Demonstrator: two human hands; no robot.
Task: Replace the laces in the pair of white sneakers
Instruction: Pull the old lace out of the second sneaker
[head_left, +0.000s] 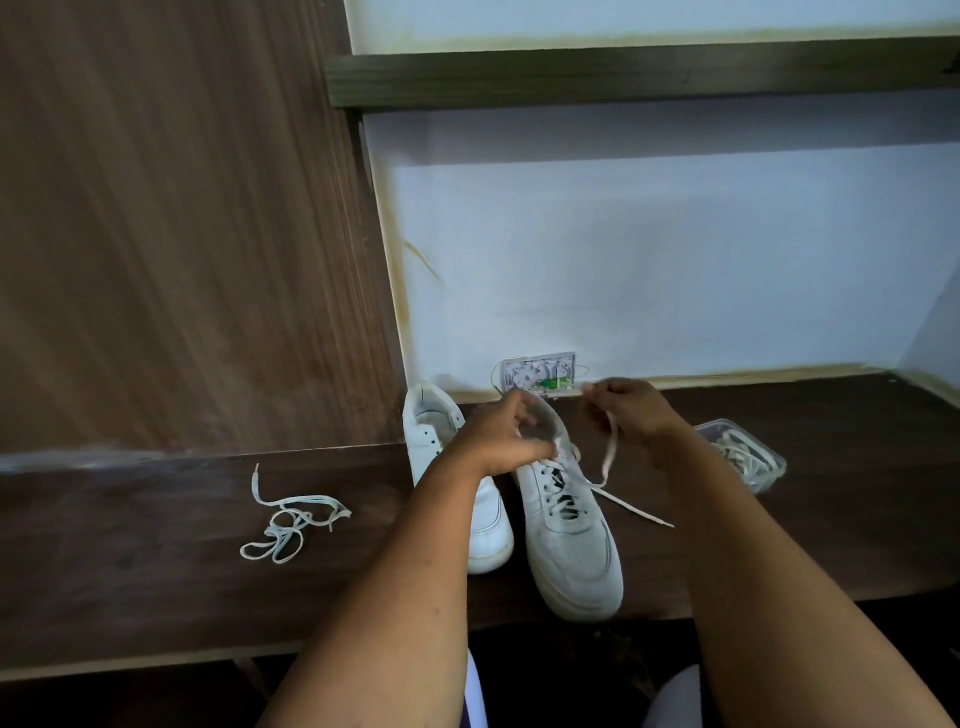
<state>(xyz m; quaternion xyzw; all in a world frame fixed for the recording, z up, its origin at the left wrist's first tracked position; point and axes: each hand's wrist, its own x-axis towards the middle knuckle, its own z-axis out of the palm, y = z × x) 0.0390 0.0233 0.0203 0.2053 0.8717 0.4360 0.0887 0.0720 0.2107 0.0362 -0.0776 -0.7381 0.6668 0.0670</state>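
Two white sneakers stand side by side on a dark wooden desk (156, 587), toes toward the person and heels toward the white wall (675, 270). The right sneaker (569, 540) lies with its long axis running from the near desk edge back to the wall, leaning slightly left at the heel; it is partly laced. The left hand (501, 434) curls over its collar and tongue at the heel end, gripping the shoe's opening. The right hand (626, 408), just beside and to the right of the heel, pinches a white lace (610, 452) that hangs down from the fingers, loops to the eyelets and trails its free end rightward across the desk. The left sneaker (441, 452) stands unlaced, partly hidden behind the left forearm, touching or nearly touching its mate. A loose lace (288, 519) lies tangled well to the left. A clear plastic container (763, 467) holding more laces sits to the right, behind the right forearm.
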